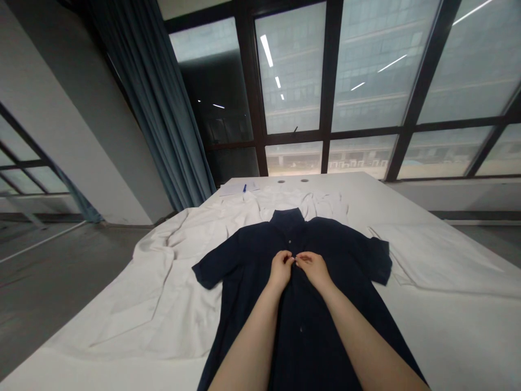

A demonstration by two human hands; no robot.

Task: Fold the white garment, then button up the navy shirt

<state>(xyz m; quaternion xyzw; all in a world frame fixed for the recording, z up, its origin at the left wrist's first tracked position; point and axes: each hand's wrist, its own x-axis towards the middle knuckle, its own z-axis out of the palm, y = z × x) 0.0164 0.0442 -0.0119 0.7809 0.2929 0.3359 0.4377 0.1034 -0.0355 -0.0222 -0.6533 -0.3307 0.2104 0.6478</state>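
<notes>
A tall wall of glazing in dark frames (325,81) fills the far side of the room, with a teal curtain (158,103) hanging at its left end beside a pale grey pillar (77,130), and a grey floor (69,293) runs alongside a large white table (358,187). Two small round holes (281,181) sit in the tabletop near its far edge, close to a sheet of paper (232,189) with a blue pen (245,188) lying on it. A rumpled white cloth (163,298) spreads over much of the table, bunched at the far and left sides. On top of it, a navy short-sleeved shirt (303,326) lies flat and face up, its sleeves out to either side and its stand collar (287,221) pointing away from the person. Both forearms reach in from the bottom of the view, over the shirt. The left hand (280,269) and right hand (313,270) meet at the middle of the shirt's front, just below a small button (290,241). Their fingertips (292,260) nearly touch in a narrow pinch on the button placket, though exactly what they hold there is too small to tell.
</notes>
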